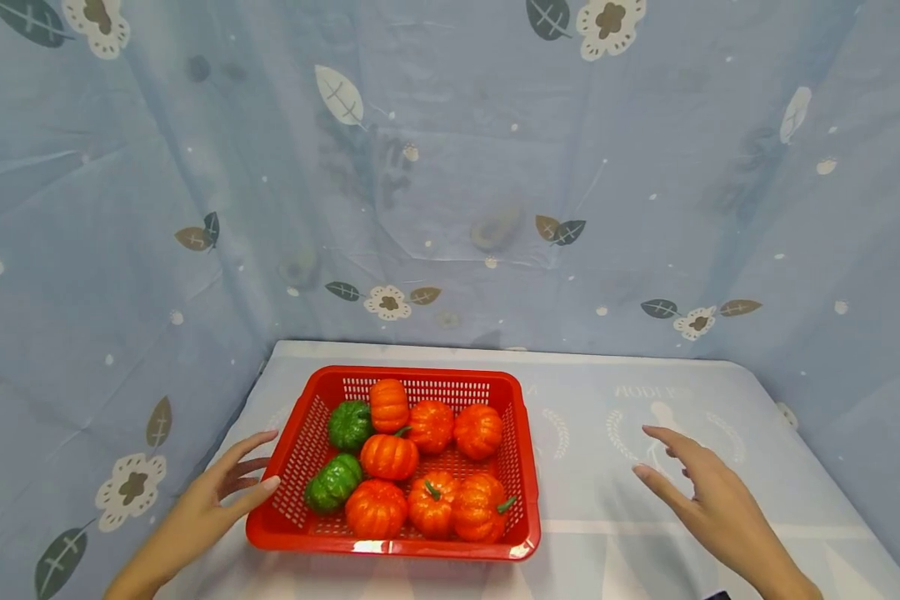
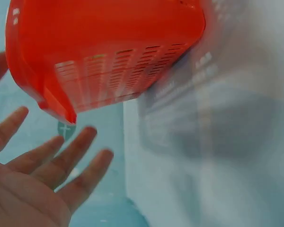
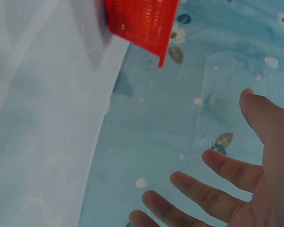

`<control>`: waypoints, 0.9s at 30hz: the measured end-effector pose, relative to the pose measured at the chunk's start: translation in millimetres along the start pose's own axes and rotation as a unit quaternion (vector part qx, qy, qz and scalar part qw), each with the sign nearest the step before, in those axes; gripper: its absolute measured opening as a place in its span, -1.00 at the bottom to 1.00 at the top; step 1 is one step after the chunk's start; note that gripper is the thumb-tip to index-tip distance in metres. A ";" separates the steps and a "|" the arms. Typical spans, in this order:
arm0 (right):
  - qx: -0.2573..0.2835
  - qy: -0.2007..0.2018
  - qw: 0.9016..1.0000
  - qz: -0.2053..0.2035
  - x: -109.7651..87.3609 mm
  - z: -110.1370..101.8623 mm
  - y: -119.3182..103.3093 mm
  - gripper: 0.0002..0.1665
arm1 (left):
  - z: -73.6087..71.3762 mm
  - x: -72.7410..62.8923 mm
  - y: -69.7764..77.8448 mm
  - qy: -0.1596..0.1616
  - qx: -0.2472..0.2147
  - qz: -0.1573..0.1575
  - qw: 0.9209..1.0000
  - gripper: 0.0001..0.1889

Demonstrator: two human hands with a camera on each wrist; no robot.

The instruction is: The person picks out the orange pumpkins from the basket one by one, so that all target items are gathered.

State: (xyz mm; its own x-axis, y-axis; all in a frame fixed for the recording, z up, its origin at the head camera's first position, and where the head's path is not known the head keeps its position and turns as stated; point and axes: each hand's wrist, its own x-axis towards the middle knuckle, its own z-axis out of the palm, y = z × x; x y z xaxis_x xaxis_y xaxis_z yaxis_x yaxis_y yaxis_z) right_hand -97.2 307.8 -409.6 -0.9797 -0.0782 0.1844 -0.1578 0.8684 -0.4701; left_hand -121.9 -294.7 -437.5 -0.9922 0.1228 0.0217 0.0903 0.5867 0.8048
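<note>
A red plastic basket (image 1: 307, 543) with slotted sides sits on the white table, left of centre in the head view. Inside lie several orange toy pumpkins (image 1: 376, 509) and two green ones, an upper green pumpkin (image 1: 350, 425) and a lower green pumpkin (image 1: 333, 482). My left hand (image 1: 208, 510) is beside the basket's left side, fingers spread and thumb tip close to the rim; whether it touches cannot be told. In the left wrist view the other fingers stand apart from the basket wall (image 2: 109, 71). Well to the basket's right, my right hand (image 1: 720, 500) hovers with spread fingers, holding nothing.
The white table (image 1: 585, 492) has faint printed figures and lettering. A blue curtain (image 1: 450, 208) with flowers and leaves encloses it at the back and both sides. A small dark object (image 1: 717, 596) shows at the bottom edge, near the right forearm.
</note>
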 end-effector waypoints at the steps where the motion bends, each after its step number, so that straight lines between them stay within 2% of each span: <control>1: 0.006 0.003 1.000 -0.002 0.6 1.2 -2.5 -0.27 | -0.1 0.3 -3.1 -0.006 -0.029 -0.011 1.000 -0.28; 4: 0.023 0.003 1.000 -0.007 2.7 5.8 -8.7 -0.29 | 1.8 1.0 -12.5 -0.023 -0.105 -0.033 0.994 -0.29; 6: 0.028 0.001 1.000 -0.010 4.4 9.3 -12.6 -0.29 | 4.5 1.0 -18.3 -0.030 -0.133 -0.039 0.990 -0.32; 14: 0.037 -0.004 0.999 -0.030 13.6 23.8 -27.7 -0.30 | 15.3 2.6 -33.1 -0.033 -0.177 -0.056 0.982 -0.34; 20: 0.054 -0.015 0.998 -0.033 24.6 34.7 -40.0 -0.27 | 16.9 2.0 -45.8 -0.065 -0.229 -0.041 0.970 -0.33; 27: 0.080 -0.031 0.996 -0.033 39.4 44.2 -56.2 -0.25 | 12.5 4.1 -56.2 -0.096 -0.241 0.003 0.966 -0.27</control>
State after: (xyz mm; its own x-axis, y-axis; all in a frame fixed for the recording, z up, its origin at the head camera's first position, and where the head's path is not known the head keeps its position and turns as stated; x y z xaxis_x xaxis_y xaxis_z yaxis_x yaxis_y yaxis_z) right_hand -132.4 234.3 -414.1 -0.9714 -0.1670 0.1689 -0.2354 0.7713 -0.5913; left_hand -130.0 -317.2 -490.0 -0.9532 0.2990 -0.0452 0.0001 0.1499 0.9887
